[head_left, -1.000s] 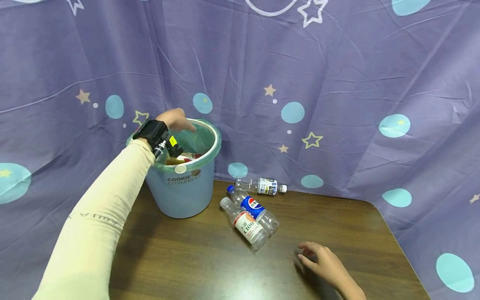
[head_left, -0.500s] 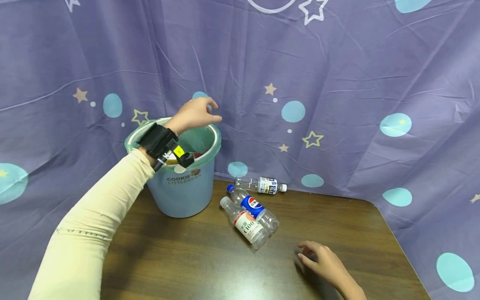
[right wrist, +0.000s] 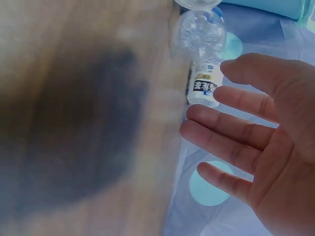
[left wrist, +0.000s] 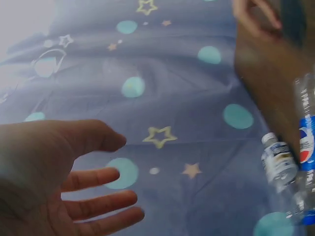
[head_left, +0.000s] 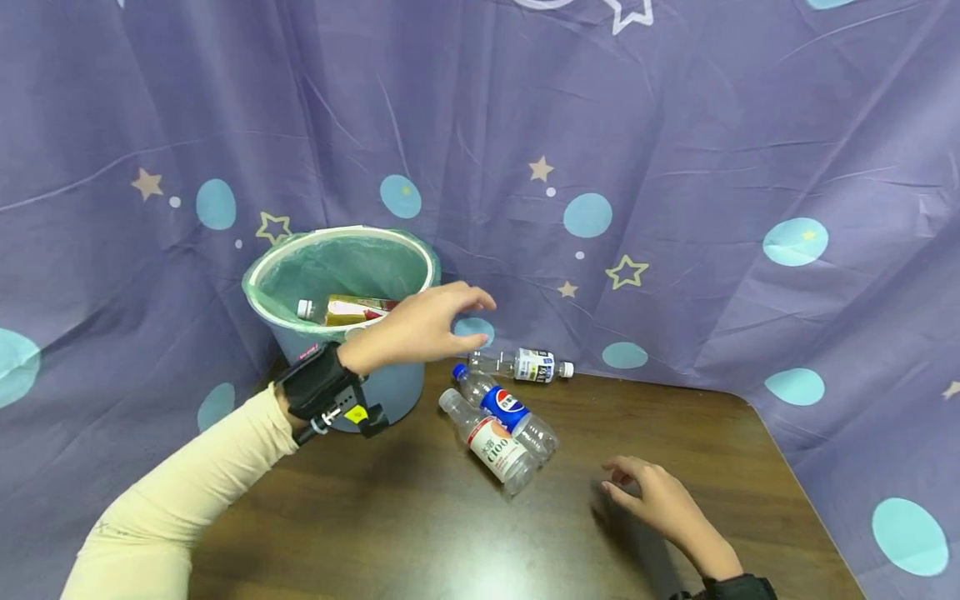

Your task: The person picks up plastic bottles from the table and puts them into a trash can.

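Note:
My left hand hovers open and empty in front of the blue bin, just above and left of three clear bottles lying on the brown table. The bottles are a Pepsi-labelled one, an orange-labelled one and a small white-labelled one by the curtain. In the left wrist view my fingers are spread and hold nothing. My right hand rests open on the table, right of the bottles. A bottle lies inside the bin.
A purple curtain with stars and dots hangs close behind the table and bin. The table's right corner is rounded. Bare tabletop lies in front of the bottles.
My left hand has come out from over the bin and dropped down to the right, toward the bottles. The bottle inside the bin now shows. My right hand has stayed in place.

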Motion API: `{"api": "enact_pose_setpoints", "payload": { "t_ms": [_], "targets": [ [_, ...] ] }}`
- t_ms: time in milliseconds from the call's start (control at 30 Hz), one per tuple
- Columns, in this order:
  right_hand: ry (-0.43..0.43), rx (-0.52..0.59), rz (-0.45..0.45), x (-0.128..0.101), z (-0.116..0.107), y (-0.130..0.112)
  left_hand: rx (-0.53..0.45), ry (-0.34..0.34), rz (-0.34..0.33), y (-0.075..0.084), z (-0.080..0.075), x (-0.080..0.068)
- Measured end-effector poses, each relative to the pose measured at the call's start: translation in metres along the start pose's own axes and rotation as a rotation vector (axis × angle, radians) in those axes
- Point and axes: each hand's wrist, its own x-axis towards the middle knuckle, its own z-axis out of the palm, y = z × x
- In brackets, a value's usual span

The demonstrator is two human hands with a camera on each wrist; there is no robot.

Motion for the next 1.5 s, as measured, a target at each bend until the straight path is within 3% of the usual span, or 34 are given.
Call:
{"api": "enact_pose_setpoints", "payload": {
  "t_ms": [200,433,600,733,900,1033,1500],
  "targets": [
    [0.032,-0.086,-0.078,0.011,-0.017,-0.004,0.004,-0.080,0.063,-0.013,0.041,-0.016],
    [0.070,-0.144,-0.166,0.022,-0.032,-0.011,-0.028,-0.159,0.114,-0.030,0.099,-0.021],
    [0.095,-0.148,-0.186,0.026,-0.035,-0.017,0.049,-0.202,0.158,-0.042,0.138,-0.024],
    [0.113,-0.148,-0.202,0.027,-0.035,-0.020,0.134,-0.216,0.163,-0.053,0.161,-0.026],
    [0.125,-0.157,-0.206,0.025,-0.036,-0.020,0.190,-0.201,0.201,-0.065,0.183,-0.025],
    [0.123,-0.159,-0.197,0.023,-0.036,-0.019,0.182,-0.215,0.235,-0.070,0.198,-0.021],
    [0.112,-0.137,-0.168,0.021,-0.031,-0.020,0.281,-0.301,0.229,-0.068,0.227,-0.022]
  ]
}}
